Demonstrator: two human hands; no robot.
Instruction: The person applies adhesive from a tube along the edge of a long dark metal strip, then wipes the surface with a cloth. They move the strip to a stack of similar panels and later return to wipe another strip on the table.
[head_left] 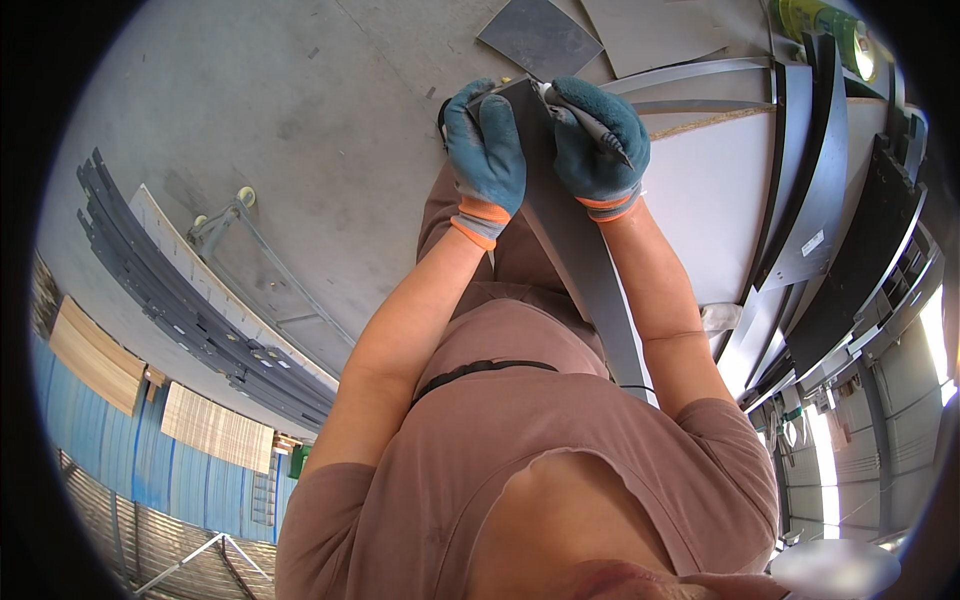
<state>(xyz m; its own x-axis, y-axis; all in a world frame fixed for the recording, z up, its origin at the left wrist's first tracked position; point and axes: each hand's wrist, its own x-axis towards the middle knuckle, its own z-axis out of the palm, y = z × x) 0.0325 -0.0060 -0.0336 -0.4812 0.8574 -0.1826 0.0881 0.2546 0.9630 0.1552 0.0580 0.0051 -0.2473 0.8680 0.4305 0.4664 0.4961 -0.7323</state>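
Observation:
A long dark grey bar [585, 255] runs from beside my waist up to between my hands, its far end tilted up. My left hand [487, 150], in a blue-green glove with an orange cuff, grips the left edge near that end, thumb on the face. My right hand [602, 145], gloved alike, is closed around a slim grey-and-white pen-like tool [605, 138]. Its pale front part lies against the bar's right edge near the end; the exact tip is too small to make out.
Long dark panels [810, 180] lie stacked on a pale board [715, 190] at the right. At the left stand more dark strips [200, 290] and a wheeled metal frame [265, 245]. A dark square sheet [540, 38] lies on the floor ahead, and a green-yellow bottle [825, 35] at far right.

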